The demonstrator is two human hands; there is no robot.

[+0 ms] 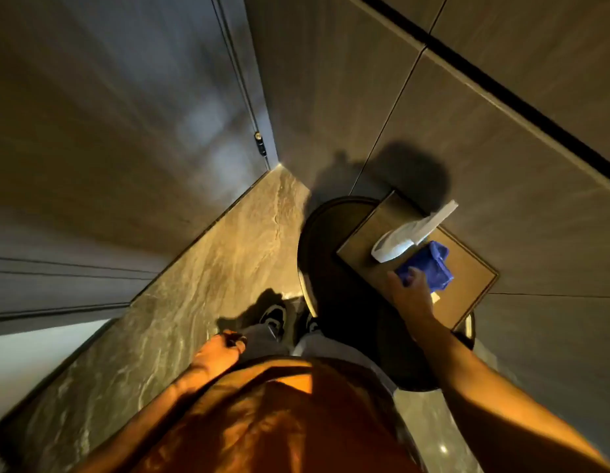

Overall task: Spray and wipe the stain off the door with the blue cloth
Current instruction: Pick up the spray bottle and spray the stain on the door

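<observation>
A crumpled blue cloth (429, 266) lies on a brown square tray (467, 288) set on a dark round stand at the right. Just behind the cloth, a white spray bottle (409, 235) lies on its side on the tray. My right hand (407, 290) reaches over the tray, its fingers curled onto the near edge of the cloth. Down by my hip, my left hand (220, 349) hangs loosely closed and holds nothing. The dark door (126, 124) fills the left side, with a pale smudged patch (208, 131) on its surface near the hinge.
A black hinge (260, 144) sits on the door's edge at the corner. Tiled wall panels (467, 97) rise behind the stand. A marble floor (201, 285) runs between door and stand, and my shoes (274, 317) stand close against the stand's base (327, 268).
</observation>
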